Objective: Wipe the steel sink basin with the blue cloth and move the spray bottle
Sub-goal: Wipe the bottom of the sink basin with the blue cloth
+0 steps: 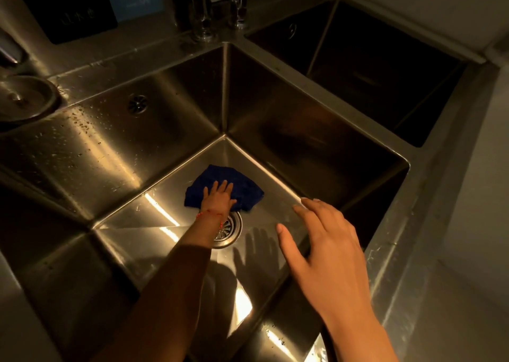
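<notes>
— While the left hand [219, 196] lies flat on the blue cloth [224, 188], fingers spread and palm pressing it down, how much of the wiping would you say is finished?

— Hard to say for certain. That hand pins the cloth to the floor of the steel sink basin [275, 196], toward the far corner, with the drain strainer [228, 228] just behind its wrist. It presses rather than grips; nothing is closed in it. I judge the wiping to be under way, not done.

— What tells you it is not done?

— To the left of that hand, the basin wall [82, 152] carries droplets and specks, and so does the counter [91, 72] above it. The floor near the cloth looks smooth and bright, though the light is dim and warm, so I would not swear to it.

— And the right hand [322, 240]?

— It hovers over the near right side of the basin, fingers wide apart and empty, touching nothing I can make out.

— The spray bottle?

— Not in view anywhere. Beyond the hands stands a faucet [203, 6], and further right a second basin [371, 66], dark inside. So moving the bottle appears to be wholly left, along with the walls.
</notes>
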`<state>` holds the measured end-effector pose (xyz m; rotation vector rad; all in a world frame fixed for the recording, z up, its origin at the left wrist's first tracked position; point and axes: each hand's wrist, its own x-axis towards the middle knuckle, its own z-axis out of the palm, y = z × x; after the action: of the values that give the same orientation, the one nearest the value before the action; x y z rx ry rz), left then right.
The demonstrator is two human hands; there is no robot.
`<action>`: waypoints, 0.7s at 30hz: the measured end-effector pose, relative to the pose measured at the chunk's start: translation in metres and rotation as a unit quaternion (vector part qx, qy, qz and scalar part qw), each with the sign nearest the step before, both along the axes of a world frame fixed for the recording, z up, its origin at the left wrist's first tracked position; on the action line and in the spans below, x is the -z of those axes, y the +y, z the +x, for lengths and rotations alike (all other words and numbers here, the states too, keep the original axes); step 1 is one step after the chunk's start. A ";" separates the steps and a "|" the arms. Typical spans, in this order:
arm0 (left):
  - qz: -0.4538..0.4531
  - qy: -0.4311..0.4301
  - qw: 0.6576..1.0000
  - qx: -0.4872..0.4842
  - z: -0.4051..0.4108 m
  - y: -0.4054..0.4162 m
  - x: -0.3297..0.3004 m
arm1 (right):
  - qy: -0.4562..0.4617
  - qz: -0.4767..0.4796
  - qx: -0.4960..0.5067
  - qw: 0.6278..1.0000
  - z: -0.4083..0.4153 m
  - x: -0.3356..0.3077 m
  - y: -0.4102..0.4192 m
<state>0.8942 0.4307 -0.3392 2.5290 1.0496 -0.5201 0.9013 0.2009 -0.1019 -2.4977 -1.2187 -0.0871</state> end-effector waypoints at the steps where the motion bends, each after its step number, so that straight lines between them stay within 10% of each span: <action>1: 0.006 0.004 1.000 -0.005 -0.003 0.001 -0.001 | 0.005 0.001 0.003 1.000 0.000 0.000 0.000; 21: 0.024 0.003 0.999 0.024 -0.001 -0.003 0.000 | 0.046 -0.003 0.026 0.999 -0.004 -0.002 0.001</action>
<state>0.8937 0.4279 -0.3389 2.6015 1.0184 -0.5214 0.8975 0.2015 -0.0999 -2.5099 -1.1184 0.0181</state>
